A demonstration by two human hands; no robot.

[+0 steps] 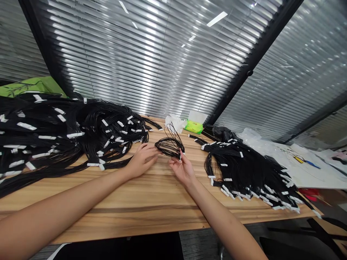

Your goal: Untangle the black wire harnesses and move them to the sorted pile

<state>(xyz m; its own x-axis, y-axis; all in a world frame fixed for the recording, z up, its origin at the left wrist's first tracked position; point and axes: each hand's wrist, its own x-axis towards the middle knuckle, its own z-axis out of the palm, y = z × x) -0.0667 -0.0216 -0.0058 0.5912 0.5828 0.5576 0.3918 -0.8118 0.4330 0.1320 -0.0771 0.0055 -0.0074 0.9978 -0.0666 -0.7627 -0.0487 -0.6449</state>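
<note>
A small coiled bundle of thin black cords (pixel 169 146) hangs just above the wooden table (pixel 151 202), held between both hands. My left hand (pixel 142 159) pinches the coil's left end. My right hand (pixel 183 168), palm up, grips its right end, where a small white tag sits at the fingertips. Loose cord ends stick up from the coil.
A big heap of black cords with white tags (pixel 62 133) covers the table's left side. A smaller tagged pile (pixel 244 169) lies on the right. A green tissue pack (pixel 193 126) and white tissue (pixel 175 122) sit at the back, with papers (pixel 303 166) far right.
</note>
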